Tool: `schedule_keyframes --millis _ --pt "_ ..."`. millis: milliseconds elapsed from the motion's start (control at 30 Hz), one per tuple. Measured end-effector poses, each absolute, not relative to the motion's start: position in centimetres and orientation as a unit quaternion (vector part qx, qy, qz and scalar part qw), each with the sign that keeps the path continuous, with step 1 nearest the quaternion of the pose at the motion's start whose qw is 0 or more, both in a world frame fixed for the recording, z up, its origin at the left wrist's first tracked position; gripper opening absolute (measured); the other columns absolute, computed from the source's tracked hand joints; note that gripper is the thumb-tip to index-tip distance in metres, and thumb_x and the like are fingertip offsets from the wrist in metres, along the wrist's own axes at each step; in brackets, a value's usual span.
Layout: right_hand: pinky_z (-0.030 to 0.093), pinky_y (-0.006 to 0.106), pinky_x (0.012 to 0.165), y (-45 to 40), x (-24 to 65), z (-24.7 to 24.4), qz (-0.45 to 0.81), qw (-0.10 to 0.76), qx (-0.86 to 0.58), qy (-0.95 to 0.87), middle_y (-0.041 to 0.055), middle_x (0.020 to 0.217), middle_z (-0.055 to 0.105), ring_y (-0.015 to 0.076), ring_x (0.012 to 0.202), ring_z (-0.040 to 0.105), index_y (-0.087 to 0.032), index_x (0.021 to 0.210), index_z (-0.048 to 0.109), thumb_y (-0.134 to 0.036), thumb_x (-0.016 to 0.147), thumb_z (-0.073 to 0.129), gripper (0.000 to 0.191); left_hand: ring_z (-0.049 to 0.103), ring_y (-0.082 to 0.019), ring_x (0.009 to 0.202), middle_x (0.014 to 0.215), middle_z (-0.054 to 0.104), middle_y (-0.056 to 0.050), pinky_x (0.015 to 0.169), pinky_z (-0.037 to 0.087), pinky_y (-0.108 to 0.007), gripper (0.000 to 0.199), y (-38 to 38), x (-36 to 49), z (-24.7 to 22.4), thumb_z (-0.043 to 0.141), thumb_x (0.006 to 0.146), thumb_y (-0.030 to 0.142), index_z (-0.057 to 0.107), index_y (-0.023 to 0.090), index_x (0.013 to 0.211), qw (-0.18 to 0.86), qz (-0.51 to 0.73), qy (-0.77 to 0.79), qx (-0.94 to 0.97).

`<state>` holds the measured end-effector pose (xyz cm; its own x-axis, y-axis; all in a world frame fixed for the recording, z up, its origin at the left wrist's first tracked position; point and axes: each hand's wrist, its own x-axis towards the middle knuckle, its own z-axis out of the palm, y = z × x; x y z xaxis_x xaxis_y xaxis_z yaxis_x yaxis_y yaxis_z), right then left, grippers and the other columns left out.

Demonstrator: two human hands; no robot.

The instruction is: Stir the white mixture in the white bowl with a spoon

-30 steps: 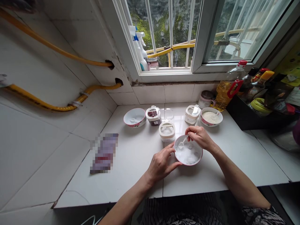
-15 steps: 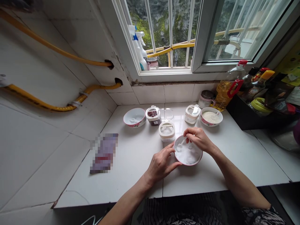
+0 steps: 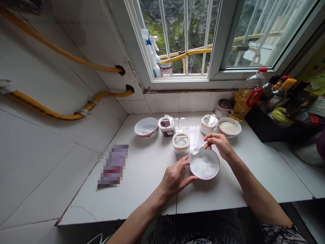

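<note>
My left hand (image 3: 176, 176) is wrapped against the left side of a pink-rimmed bowl (image 3: 217, 167), thumb low and fingers along the rim. White granular stuff (image 3: 204, 166), like sugar or salt, fills much of the bowl. Above the far rim, my right hand (image 3: 220, 145) pinches the handle of a small white spoon (image 3: 195, 151). The spoon's head carries some of the white stuff and hangs over the bowl's far left edge. Just behind stands a square white-rimmed jar (image 3: 181, 144) with its clear lid (image 3: 180, 124) raised, white contents inside.
A jar of dark red contents (image 3: 166, 124) and a floral bowl (image 3: 146, 128) stand back left. At back right are a closed jar (image 3: 208, 123), a bowl of pale grains (image 3: 229, 128), an oil bottle (image 3: 245, 98) and a black box of bottles (image 3: 266, 130). A blurred purple packet (image 3: 114, 166) lies left.
My right hand has lifted the spoon up out of the white stuff, towards the bowl's far rim. My left hand stays on the bowl.
</note>
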<state>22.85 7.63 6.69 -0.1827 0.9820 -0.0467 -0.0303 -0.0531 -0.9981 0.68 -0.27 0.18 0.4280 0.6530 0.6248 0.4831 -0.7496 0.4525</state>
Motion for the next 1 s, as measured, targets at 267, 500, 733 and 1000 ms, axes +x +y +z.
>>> schedule_keyframes --millis 267,500,733,1000 --pt "0.051 0.036 0.076 6.2 20.4 6.2 0.308 0.533 -0.401 -0.678 0.0059 0.084 0.073 0.0184 0.074 0.066 -0.020 0.096 0.063 -0.028 0.094 0.051 0.014 0.068 -0.030 0.114 0.126 0.065 -0.022 0.082 0.063 -0.038 0.034 -0.2 0.6 0.0 0.064 0.091 0.043 0.051 0.017 0.110 0.110 0.414 0.341 0.837" --pt "0.045 0.043 0.090 5.5 20.7 6.7 0.087 0.453 -0.345 -0.817 0.0054 0.081 0.073 0.0187 0.071 0.064 -0.020 0.095 0.063 -0.015 0.095 0.045 0.019 0.070 -0.029 0.110 0.122 0.067 -0.021 0.082 0.063 -0.038 0.033 -0.3 0.6 0.2 0.064 0.091 0.042 0.052 0.018 0.110 0.113 0.411 0.345 0.836" --pt "0.048 0.036 0.075 5.5 22.7 7.7 0.219 0.404 -0.402 -0.792 0.0026 0.063 0.069 0.0205 0.071 0.062 -0.020 0.082 0.064 -0.014 0.086 0.047 0.018 0.069 -0.029 0.111 0.124 0.066 -0.021 0.081 0.063 -0.037 0.032 -0.3 0.6 0.2 0.064 0.091 0.043 0.052 0.018 0.108 0.108 0.407 0.346 0.838" --pt "0.048 0.036 0.076 5.9 23.4 7.8 0.081 0.341 -0.308 -0.884 0.0052 0.078 0.073 0.0168 0.066 0.062 -0.018 0.093 0.063 -0.006 0.090 0.048 0.020 0.070 -0.028 0.110 0.122 0.068 -0.022 0.080 0.063 -0.035 0.033 -0.3 0.5 0.2 0.065 0.090 0.041 0.052 0.017 0.108 0.110 0.406 0.345 0.839"
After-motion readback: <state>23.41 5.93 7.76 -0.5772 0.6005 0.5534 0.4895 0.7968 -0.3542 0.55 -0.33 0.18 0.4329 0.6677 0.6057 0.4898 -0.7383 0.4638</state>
